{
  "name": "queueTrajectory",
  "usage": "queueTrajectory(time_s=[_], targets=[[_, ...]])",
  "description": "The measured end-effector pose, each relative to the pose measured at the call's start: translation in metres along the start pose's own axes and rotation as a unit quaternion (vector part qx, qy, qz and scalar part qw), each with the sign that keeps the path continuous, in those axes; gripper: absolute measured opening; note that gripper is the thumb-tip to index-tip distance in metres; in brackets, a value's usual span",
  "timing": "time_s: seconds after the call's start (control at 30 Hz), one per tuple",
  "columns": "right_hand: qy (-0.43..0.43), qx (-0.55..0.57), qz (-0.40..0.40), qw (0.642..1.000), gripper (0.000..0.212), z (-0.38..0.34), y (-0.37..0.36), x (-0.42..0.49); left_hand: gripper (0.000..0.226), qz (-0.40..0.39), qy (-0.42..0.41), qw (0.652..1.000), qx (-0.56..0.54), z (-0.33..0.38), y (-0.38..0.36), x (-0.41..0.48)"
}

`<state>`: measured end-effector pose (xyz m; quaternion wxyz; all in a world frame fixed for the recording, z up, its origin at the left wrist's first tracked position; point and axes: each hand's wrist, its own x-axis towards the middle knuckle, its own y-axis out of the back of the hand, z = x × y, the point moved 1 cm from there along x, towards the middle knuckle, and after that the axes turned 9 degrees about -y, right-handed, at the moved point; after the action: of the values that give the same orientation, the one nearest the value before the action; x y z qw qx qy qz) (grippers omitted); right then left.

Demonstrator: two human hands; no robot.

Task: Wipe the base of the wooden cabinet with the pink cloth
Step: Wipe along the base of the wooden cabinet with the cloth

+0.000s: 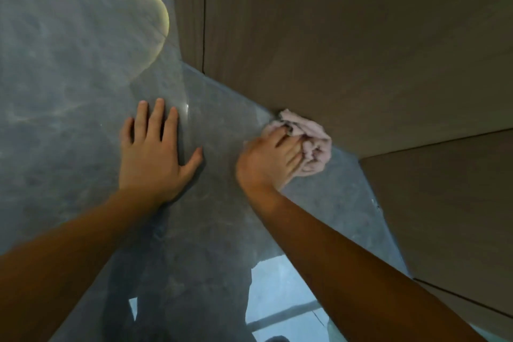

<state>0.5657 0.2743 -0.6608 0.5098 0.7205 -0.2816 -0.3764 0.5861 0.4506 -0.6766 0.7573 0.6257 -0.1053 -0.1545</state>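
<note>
The wooden cabinet (347,36) fills the upper right, its brown panels meeting the glossy grey floor (69,78) along a slanted bottom edge. A crumpled pink cloth (313,144) is pressed against that bottom edge where panel and floor meet. My right hand (269,161) is closed on the cloth, fingers dug into its folds. My left hand (155,153) lies flat on the floor to the left of the cloth, fingers spread, holding nothing.
A second cabinet panel (444,203) juts out at the lower right, forming a corner. The shiny floor shows a bright curved reflection (155,8) at the upper left and a window reflection (283,300) near the bottom.
</note>
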Motion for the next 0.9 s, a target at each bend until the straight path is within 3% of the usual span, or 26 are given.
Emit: queueTrajectory(time_s=[0.07,0.1,0.17,0.23,0.27,0.33,0.4,0.47,0.53,0.67,0.77,0.9], targets=[[0.108,0.0,0.006,0.994,0.069,-0.021,-0.007,-0.012,0.09,-0.012,-0.008,1.0,-0.001,0.002,-0.001,0.004],[0.229,-0.008,-0.018,0.973,0.067,-0.034,-0.01,-0.026,0.089,-0.006,0.001,1.0,-0.002,-0.009,0.001,0.003],[0.446,-0.046,-0.102,0.888,0.063,-0.036,-0.007,-0.034,0.084,0.009,-0.043,0.999,0.015,-0.024,0.007,0.007],[0.554,-0.074,-0.139,0.817,0.062,-0.028,0.011,-0.017,0.075,0.017,-0.156,0.987,0.034,-0.041,0.012,0.014],[0.575,-0.093,-0.126,0.803,0.064,-0.027,0.017,-0.007,0.071,0.023,-0.2,0.979,0.043,-0.059,0.015,0.016],[0.57,-0.143,-0.056,0.808,0.074,-0.024,0.028,0.01,0.07,0.036,-0.219,0.973,0.054,-0.106,0.023,0.023],[0.534,-0.165,-0.037,0.829,0.096,-0.022,0.032,0.022,0.073,0.08,-0.103,0.991,0.033,-0.154,0.029,0.035],[0.508,-0.205,-0.101,0.83,0.11,-0.024,0.018,0.017,0.077,0.103,0.046,0.994,0.002,-0.192,0.031,0.045],[0.524,-0.244,-0.104,0.809,0.104,-0.031,-0.005,0.0,0.079,0.101,0.134,0.986,-0.014,-0.208,0.021,0.046],[0.592,-0.201,-0.059,0.778,0.082,-0.095,-0.039,-0.025,0.079,0.139,0.149,0.979,-0.001,-0.215,0.004,0.044],[0.526,-0.172,-0.079,0.829,0.072,-0.155,-0.048,-0.037,0.079,0.129,0.16,0.979,-0.007,-0.217,0.007,0.048],[0.318,-0.102,-0.11,0.936,0.074,-0.226,-0.061,-0.038,0.079,0.109,0.176,0.978,-0.021,-0.21,0.011,0.044]])
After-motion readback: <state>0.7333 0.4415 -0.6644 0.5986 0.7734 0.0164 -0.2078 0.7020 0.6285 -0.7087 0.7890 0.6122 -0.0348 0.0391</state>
